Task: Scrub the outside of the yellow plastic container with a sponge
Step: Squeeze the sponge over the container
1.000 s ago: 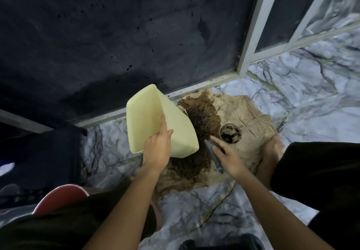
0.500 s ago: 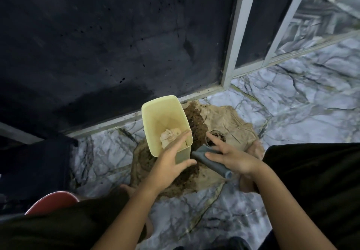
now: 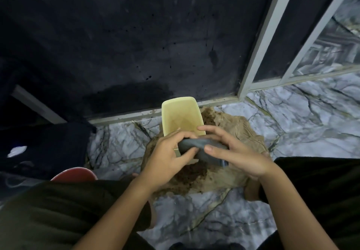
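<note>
The yellow plastic container (image 3: 182, 113) stands on a stained brown cloth (image 3: 241, 132) on the floor, its open mouth facing up toward me. Just in front of its near wall, both my hands hold a dark grey sponge (image 3: 196, 144). My left hand (image 3: 167, 158) curls its fingers over the sponge's left end. My right hand (image 3: 237, 156) presses its thumb on the sponge, with the fingers spread over the top. The container's near wall is mostly hidden behind my hands.
Dark dirt lies on the cloth below my hands. A marble-patterned floor (image 3: 302, 117) surrounds it. A dark wall (image 3: 136, 35) and a pale window frame (image 3: 259, 41) rise behind. A red rounded object (image 3: 74, 173) sits at lower left, and my knees in dark shorts flank the spot.
The container went from tilted in my left hand to standing mouth-up on the cloth. My left hand left its rim and joined my right hand on the grey sponge.
</note>
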